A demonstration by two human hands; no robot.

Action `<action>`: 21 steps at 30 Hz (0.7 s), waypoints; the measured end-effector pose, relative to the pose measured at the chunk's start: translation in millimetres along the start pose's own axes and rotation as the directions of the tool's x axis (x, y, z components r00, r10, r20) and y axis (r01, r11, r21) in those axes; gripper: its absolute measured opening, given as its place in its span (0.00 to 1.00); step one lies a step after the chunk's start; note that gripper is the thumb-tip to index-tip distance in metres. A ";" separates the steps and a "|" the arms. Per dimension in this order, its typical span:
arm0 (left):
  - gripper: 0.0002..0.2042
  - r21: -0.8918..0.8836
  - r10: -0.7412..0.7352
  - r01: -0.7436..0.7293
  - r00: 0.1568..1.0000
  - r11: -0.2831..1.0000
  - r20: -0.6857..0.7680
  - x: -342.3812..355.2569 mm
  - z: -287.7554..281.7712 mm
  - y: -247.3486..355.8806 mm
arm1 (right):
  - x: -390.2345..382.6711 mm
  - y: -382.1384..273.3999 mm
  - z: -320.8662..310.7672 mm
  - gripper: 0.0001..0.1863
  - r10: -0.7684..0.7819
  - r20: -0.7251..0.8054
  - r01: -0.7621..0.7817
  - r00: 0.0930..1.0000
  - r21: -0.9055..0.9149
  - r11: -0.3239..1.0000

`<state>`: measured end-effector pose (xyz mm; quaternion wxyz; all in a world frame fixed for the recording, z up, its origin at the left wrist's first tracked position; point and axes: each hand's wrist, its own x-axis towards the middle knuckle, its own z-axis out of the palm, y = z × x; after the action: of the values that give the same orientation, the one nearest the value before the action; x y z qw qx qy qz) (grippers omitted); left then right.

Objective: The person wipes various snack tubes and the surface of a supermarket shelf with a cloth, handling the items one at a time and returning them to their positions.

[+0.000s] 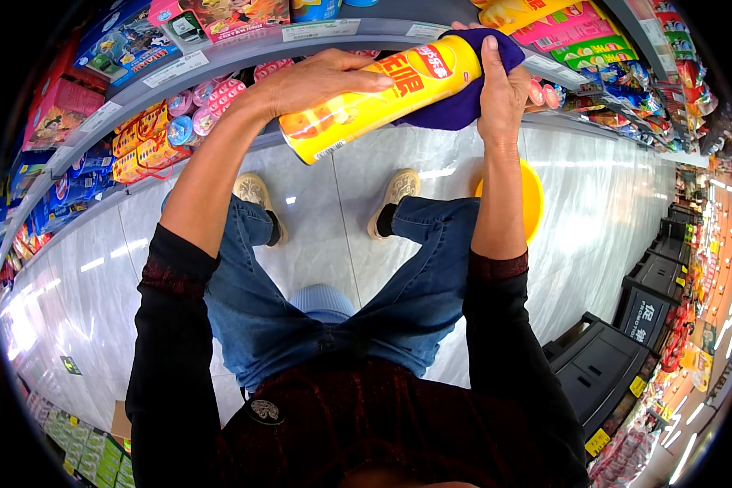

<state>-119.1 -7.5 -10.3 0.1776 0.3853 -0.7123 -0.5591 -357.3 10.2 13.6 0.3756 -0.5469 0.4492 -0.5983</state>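
Observation:
A yellow chip canister (374, 102) lies tilted in the air before the shelf, its one end lower left and the other upper right. My left hand (313, 81) is wrapped over its far side, the thumb along the top. A dark purple cloth (455, 110) covers the canister's upper right end and hangs below it. My right hand (503, 93) grips the cloth against that end, thumb pointing up; some of its fingers are hidden behind the cloth.
A curved grey shelf edge (244, 49) runs across the top, with boxes, pink tubs (220, 98) and snack bags on it. A yellow bucket (531, 199) stands on the floor right of my legs. A blue stool (321, 301) is beneath me. Black crates (598, 366) line the right.

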 end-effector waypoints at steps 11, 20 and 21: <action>0.35 -0.050 0.035 -0.034 0.999 0.998 0.030 -1.7 3.7 -5.3 | 4.8 -19.6 -4.5 0.21 0.154 0.140 -0.178 0.978 0.177 0.968; 0.30 -0.637 -0.088 0.120 0.993 0.761 0.083 -11.9 3.7 13.1 | 9.7 -11.0 -18.9 0.20 0.140 -0.141 -0.091 0.980 0.304 0.948; 0.30 -0.739 -0.100 0.146 0.989 0.658 0.106 -13.3 3.5 12.9 | 10.7 -11.1 -21.6 0.20 0.133 -0.101 -0.085 0.986 0.380 0.921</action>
<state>-117.5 5.7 3.1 0.2612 0.3103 -0.3989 -0.8224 -379.4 6.4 27.5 0.4769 -0.4010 0.3790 -0.6842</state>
